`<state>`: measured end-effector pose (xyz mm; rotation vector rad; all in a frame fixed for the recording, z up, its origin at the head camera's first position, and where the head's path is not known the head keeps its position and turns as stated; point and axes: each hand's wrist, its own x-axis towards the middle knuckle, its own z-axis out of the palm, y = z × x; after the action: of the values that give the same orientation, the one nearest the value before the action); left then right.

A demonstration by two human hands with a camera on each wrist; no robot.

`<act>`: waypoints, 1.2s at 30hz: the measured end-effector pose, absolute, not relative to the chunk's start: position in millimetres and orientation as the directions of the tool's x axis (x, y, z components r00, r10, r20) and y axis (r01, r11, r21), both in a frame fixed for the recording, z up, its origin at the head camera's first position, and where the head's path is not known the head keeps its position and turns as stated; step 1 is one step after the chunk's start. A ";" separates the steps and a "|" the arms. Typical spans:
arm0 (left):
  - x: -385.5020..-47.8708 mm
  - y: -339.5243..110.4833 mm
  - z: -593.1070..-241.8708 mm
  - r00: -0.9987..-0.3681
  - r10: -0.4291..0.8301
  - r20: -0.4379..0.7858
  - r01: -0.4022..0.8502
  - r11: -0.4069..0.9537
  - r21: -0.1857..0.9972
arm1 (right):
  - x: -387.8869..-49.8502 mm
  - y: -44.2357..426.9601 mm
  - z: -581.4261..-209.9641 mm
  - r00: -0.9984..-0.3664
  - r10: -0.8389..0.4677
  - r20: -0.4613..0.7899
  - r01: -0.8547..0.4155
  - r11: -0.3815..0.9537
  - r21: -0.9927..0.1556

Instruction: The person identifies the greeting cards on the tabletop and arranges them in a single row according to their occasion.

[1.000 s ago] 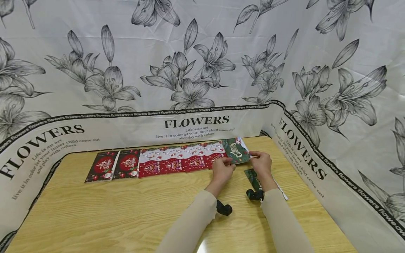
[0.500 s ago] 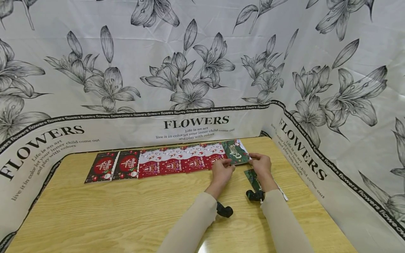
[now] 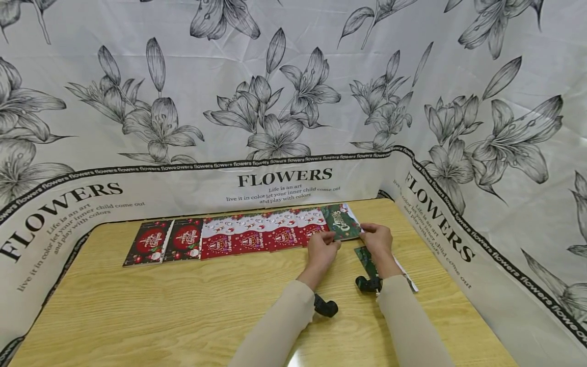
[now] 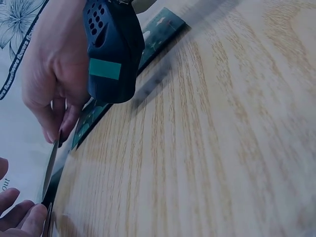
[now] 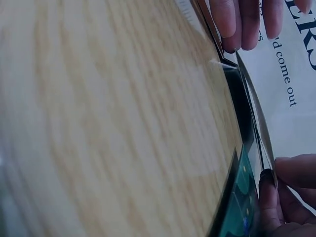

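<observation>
A green Christmas card (image 3: 344, 222) is at the right end of a row of cards near the back of the table. My left hand (image 3: 321, 248) pinches its near left corner; my right hand (image 3: 378, 241) pinches its near right corner. In the right wrist view, the right hand (image 5: 298, 190) holds the card's thin edge between thumb and fingers, and the near edge stands raised. The left wrist view has the left fingertips (image 4: 22, 219) at the other end of that edge. Another green card (image 3: 365, 259) lies partly hidden beneath my right wrist.
To the left of the held card lie several red-and-white cards (image 3: 249, 239) side by side, then two dark cards (image 3: 183, 239) with red circles. A flower-printed cloth (image 3: 284, 183) rises behind and along the sides of the wooden table (image 3: 183, 311).
The green card's far edge has come down and slightly toward me, so it lies flatter in the row. Both hands stay almost where they were, the right one slightly lower.
</observation>
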<state>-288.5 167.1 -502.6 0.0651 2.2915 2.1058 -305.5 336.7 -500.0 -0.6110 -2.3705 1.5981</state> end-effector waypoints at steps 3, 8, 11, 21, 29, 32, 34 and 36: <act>-288.7 167.8 -505.3 -0.998 0.060 0.010 0.013 0.065 0.998 | -304.0 337.3 -500.8 -0.896 0.441 -0.050 0.218 0.337 -0.916; -289.1 170.1 -506.5 -0.997 0.070 0.014 0.016 0.042 0.999 | -302.8 337.1 -501.0 -0.896 0.442 -0.049 0.223 0.353 -0.909; -289.2 171.6 -505.8 -0.998 0.066 0.011 0.013 0.029 0.999 | -303.4 336.2 -500.4 -0.890 0.454 -0.047 0.230 0.358 -0.905; -288.5 173.5 -504.6 -0.998 0.056 -0.016 -0.014 0.027 1.000 | -305.3 334.7 -500.5 -0.886 0.461 -0.047 0.239 0.370 -0.898; -287.6 171.8 -505.8 -0.998 0.068 -0.007 -0.006 0.024 1.000 | -305.7 334.3 -502.3 -0.889 0.457 -0.032 0.231 0.385 -0.893; -287.7 172.0 -506.4 -0.997 0.071 -0.006 -0.004 0.032 0.999 | -305.9 333.6 -502.3 -0.888 0.459 -0.027 0.229 0.392 -0.891; -287.6 172.1 -506.7 -0.997 0.072 -0.009 -0.007 0.031 0.999 | -306.4 333.4 -502.6 -0.888 0.459 -0.023 0.231 0.403 -0.886; -287.8 172.0 -506.9 -0.997 0.070 -0.008 -0.006 0.035 0.999 | -307.1 333.3 -503.1 -0.888 0.460 -0.018 0.232 0.414 -0.880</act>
<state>-287.8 172.0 -506.9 0.0690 2.2193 2.1441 -307.1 333.3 -503.1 -0.6084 -2.4429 1.4659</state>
